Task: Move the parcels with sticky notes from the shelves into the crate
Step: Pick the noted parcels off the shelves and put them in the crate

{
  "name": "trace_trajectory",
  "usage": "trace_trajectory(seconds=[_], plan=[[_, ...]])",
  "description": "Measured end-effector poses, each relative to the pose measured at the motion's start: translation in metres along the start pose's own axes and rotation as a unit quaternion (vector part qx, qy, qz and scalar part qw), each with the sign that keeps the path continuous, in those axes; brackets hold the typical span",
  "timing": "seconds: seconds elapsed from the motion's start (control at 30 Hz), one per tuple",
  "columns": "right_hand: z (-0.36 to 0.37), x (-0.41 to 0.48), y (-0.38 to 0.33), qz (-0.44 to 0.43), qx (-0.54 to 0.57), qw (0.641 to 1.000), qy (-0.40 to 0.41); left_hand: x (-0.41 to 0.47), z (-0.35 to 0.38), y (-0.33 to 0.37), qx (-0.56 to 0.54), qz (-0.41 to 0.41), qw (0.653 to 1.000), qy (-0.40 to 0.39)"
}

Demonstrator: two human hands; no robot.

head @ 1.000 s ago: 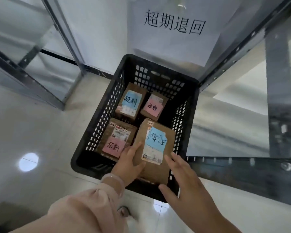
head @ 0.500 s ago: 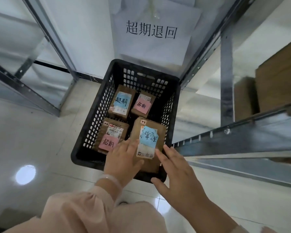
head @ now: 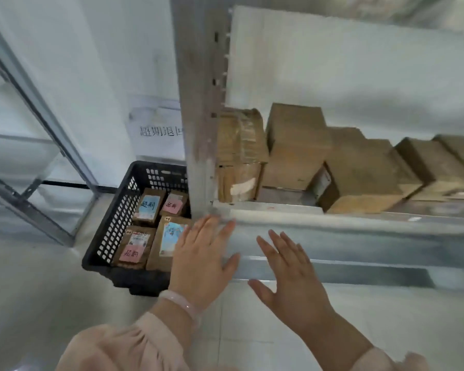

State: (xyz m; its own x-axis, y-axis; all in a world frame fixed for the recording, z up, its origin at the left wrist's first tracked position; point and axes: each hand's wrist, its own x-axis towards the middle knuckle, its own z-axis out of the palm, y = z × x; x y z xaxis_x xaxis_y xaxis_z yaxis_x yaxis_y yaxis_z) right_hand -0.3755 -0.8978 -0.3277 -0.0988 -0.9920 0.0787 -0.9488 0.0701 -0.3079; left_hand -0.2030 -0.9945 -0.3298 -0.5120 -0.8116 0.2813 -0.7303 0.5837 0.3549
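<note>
A black plastic crate [head: 110, 228] stands on the floor left of a metal shelf post [head: 196, 129]. Inside lie several brown parcels with sticky notes: one with a blue note [head: 149, 207], one with a pink note [head: 173, 206], another with a pink note [head: 133, 250] and a larger one with a blue note [head: 168, 239]. My left hand [head: 201, 261] hovers with spread fingers over the crate's right edge, holding nothing. My right hand [head: 292, 277] is open in front of the lower shelf beam, also empty. Several brown parcels [head: 295, 148] sit on the shelf above.
A metal shelf beam [head: 359, 223] runs right from the post. A paper sign [head: 156, 129] with printed characters hangs on the wall behind the crate. Another metal rack frame [head: 38, 124] stands at the left. The floor is pale tile.
Both hands have let go of the large blue-note parcel, which now lies in the crate, and have lifted away to the right. The view has swung up toward the shelf with parcels.
</note>
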Motion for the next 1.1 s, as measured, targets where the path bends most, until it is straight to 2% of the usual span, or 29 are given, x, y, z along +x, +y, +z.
trace_trajectory(seconds=[0.27, 0.43, 0.8, 1.1], plan=[[-0.163, -0.127, 0.115, 0.096, -0.047, 0.981, 0.159, 0.041, -0.028, 0.241, 0.003, 0.159, 0.986, 0.055], [-0.231, -0.186, 0.178, 0.180, -0.088, 0.957, 0.208, 0.063, -0.030, 0.361, -0.032, 0.255, 0.964, 0.072], [-0.328, -0.232, 0.310, 0.306, -0.169, 0.903, 0.252, 0.139, 0.006, 0.543, -0.093, 0.394, 0.912, 0.070], [-0.409, -0.227, 0.416, 0.370, -0.206, 0.851, 0.309, 0.237, 0.039, 0.673, -0.128, 0.447, 0.882, 0.080]])
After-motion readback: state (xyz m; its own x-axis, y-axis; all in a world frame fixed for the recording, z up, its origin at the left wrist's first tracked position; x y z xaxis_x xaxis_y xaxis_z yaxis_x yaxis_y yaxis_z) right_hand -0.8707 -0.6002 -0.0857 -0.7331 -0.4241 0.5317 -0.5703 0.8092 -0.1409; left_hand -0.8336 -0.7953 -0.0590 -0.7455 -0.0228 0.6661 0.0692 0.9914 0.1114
